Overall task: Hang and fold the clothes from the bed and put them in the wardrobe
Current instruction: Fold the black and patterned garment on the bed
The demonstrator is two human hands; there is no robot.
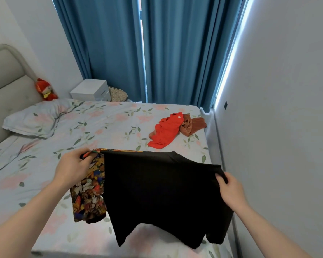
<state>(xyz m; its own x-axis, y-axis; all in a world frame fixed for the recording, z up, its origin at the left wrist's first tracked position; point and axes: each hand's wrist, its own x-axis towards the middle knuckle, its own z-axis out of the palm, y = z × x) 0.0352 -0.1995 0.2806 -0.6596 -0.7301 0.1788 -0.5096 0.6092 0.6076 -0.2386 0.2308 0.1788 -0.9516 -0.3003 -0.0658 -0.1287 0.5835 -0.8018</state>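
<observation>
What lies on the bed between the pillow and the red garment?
In the head view, only bare floral sheet lies between the pillow and the red garment.

Black shirt [162,192] w/ multicolour cartoon-print side; red top [164,132]; rust-brown cloth [191,124]; floral bedsheet [101,127]; blue curtains [157,49].

The left hand [74,167] and the right hand [231,190] each pinched a top corner of one garment [157,192], which hung between them above the bed [104,123]. Beyond the grip, nearer the right hand, two more pieces of clothing [175,129] lay heaped on the bed. Far to the left of the left hand lay a pillow [35,120], a doll [46,90] behind it and a nightstand [90,89] beyond.
</observation>
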